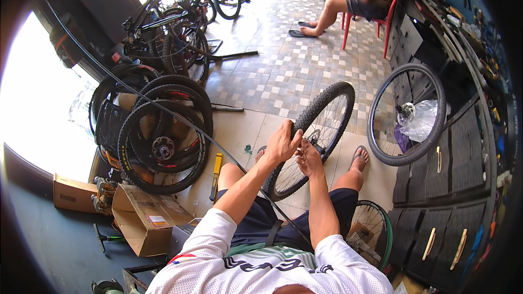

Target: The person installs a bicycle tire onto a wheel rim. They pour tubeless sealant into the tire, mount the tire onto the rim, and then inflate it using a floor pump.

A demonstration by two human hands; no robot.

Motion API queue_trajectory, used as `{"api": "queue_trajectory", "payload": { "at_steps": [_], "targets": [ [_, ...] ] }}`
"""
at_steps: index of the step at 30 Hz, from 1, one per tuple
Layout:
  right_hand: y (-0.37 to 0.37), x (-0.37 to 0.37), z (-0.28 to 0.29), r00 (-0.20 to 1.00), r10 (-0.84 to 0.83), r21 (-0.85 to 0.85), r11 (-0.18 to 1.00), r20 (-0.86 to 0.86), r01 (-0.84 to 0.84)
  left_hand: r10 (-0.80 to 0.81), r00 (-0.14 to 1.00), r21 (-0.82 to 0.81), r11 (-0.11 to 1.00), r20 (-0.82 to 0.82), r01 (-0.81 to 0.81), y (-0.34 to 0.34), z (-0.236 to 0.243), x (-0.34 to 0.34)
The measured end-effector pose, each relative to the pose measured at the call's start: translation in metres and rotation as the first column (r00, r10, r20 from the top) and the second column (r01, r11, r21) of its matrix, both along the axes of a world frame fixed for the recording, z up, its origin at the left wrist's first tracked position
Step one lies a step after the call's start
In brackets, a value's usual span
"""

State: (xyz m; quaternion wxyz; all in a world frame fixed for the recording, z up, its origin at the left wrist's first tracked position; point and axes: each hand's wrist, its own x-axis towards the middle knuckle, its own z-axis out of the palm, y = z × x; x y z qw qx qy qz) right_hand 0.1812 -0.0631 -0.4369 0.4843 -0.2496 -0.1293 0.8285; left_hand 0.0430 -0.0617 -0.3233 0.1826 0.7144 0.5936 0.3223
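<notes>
A bicycle wheel (340, 93) with a knobby black tyre stands upright between my knees, leaning a little to the right. My left hand (281, 144) is closed over the tyre on its near left side. Close beside it, my right hand (310, 159) has its fingers curled together at the spoke side of the rim; whatever they pinch is too small to make out. The two hands' fingertips nearly meet. Behind the right hand, the hub is partly hidden. A long thin dark hose (163, 110) slants from the upper left, under my left forearm, to my lap.
Several wheels and tyres (126, 147) are stacked at left, near parked bicycles (163, 27). Cardboard boxes (143, 218) and a yellow-black tool (216, 177) lie nearer. Another wheel (375, 130) leans on black drawers (463, 163) at right. A person sits on a red chair (388, 16).
</notes>
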Motion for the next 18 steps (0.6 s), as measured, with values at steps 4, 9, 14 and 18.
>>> {"api": "queue_trajectory", "payload": {
  "at_steps": [4, 9, 14, 18],
  "targets": [
    [0.018, -0.003, -0.006, 0.997, 0.043, -0.091, 0.995, -0.065, -0.049, -0.013, 1.0, 0.006, 1.0, 0.014, 0.013, 0.001, 0.001, 0.005],
    [0.012, -0.012, -0.002, 0.991, -0.061, 0.001, 0.998, 0.119, 0.061, 0.009, 0.999, 0.038, 0.999, 0.033, -0.011, 0.003, -0.004, 0.005],
    [-0.005, -0.005, -0.006, 1.0, -0.008, 0.127, 0.992, 0.027, 0.004, 0.058, 0.997, -0.05, 0.997, 0.048, -0.055, -0.002, 0.001, -0.004],
    [0.003, -0.008, -0.016, 0.994, -0.077, 0.166, 0.984, 0.082, 0.063, 0.006, 0.999, -0.015, 1.0, 0.053, -0.006, -0.001, 0.003, 0.003]
  ]
}}
